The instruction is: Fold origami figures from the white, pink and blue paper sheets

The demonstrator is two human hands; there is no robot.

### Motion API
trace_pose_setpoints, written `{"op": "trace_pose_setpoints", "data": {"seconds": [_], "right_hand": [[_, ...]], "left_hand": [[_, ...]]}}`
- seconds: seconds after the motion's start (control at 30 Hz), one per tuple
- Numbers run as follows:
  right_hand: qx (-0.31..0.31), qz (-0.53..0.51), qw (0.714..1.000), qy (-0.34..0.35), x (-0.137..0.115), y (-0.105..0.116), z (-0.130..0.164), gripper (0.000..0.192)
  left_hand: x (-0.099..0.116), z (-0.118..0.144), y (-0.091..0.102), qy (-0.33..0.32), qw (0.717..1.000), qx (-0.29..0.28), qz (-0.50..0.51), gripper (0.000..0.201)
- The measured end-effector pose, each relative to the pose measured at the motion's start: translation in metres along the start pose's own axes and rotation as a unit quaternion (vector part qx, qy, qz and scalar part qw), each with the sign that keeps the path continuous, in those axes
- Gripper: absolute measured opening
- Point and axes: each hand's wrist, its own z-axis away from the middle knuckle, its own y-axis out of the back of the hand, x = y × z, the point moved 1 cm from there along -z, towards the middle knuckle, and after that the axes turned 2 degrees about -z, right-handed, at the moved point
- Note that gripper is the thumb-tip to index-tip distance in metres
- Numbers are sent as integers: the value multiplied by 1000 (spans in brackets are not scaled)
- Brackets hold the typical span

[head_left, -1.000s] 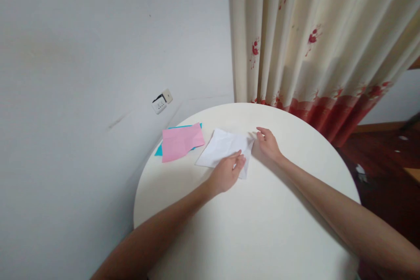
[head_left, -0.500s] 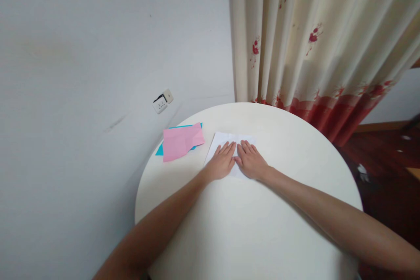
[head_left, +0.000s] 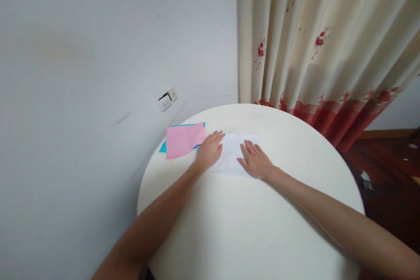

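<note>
A white sheet of paper lies flat on the round white table. My left hand presses palm-down on the sheet's left edge, fingers spread. On the sheet's right part my right hand lies flat in the same way. Neither hand grips anything. Just left of my left hand a pink sheet rests on top of a blue sheet, of which only the edges show.
A grey wall with a socket stands to the left of the table. A cream curtain with red flowers hangs behind it. Dark wooden floor shows at the right.
My hands came together flat on the white sheet, then slid apart along it, the left one toward the pink sheet. The white paper lies flatter than before.
</note>
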Motion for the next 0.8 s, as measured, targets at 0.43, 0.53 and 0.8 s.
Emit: {"op": "trace_pose_setpoints", "data": {"seconds": [0.43, 0.53, 0.8], "right_hand": [[-6, -4, 1000, 3, 0, 4, 0, 73], [-5, -4, 1000, 3, 0, 3, 1, 73], [-2, -2, 1000, 3, 1, -1, 0, 72]], "left_hand": [[-115, 19, 29, 180, 955, -188, -143, 71], [-124, 18, 30, 188, 959, -154, -142, 56], [-151, 17, 45, 235, 957, -73, -154, 53]]}}
